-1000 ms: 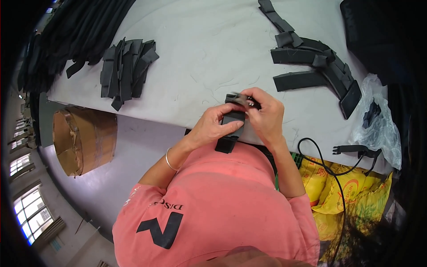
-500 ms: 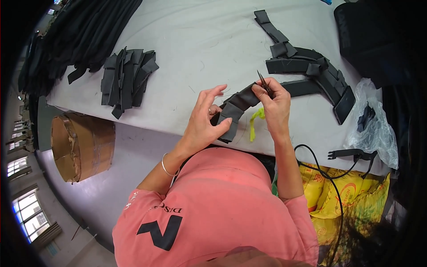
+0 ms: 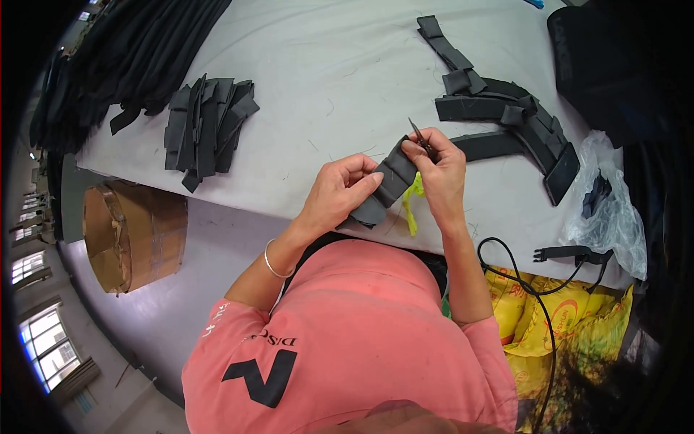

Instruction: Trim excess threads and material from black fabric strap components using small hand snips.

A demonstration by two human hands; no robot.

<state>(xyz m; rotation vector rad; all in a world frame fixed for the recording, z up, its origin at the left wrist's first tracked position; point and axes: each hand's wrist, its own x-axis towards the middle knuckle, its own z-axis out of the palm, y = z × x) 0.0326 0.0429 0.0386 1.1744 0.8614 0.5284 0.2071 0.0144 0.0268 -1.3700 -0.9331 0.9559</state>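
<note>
Black strap piece [image 3: 387, 184] in left hand [image 3: 336, 194]; snips [image 3: 419, 136] in right hand [image 3: 441, 170]

one head-worn fisheye view looks steeply down, close over the person's chest, onto the table [image 3: 318, 65].

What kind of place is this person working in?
Probably a sewing or strap-making workshop. A big grey work table holds a neat stack of black strap pieces and a looser pile of straps, and the person trims one black strap with small snips.
</note>
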